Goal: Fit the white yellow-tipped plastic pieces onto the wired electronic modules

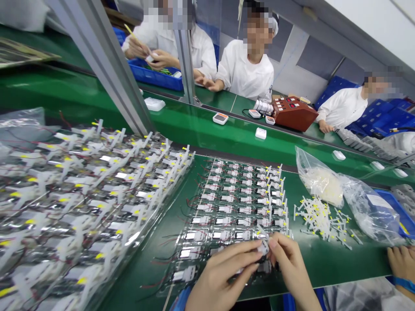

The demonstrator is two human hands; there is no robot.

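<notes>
At the far left I'm seeing a crowded clear tray [134, 236], its small motor units lying at all angles, with yellow-tipped white pieces and thin wires trailing across one another. A sleeve brushing that side could be snagging a wire and dragging several units out of place.

Next to it, a second clear tray [186, 263] is holding units in neater rows; yellow-tipped pieces are standing along its right side, while red and black wires [162, 260] are spilling over its left edge. Those loose ends could be catching on a wrist.

Over the near end of this tray, the left hand [223, 272] is pinching a small pale part [263, 247] between thumb and fingertips, with hardly any gap left. The right hand [288, 255] is closing thumb and forefinger on the part's right end. A white strip is showing just above it; I cannot tell whether the two are joined. With so little surface under the fingertips, an uneven push could be twisting the part loose and dropping it among the rows.

Further right, a loose pile of yellow-tipped pieces [319, 218] is lying beside a clear bag [324, 185]; a careless reach could be scattering them. At the edge, a neighbour's hand [402, 261] is resting.
</notes>
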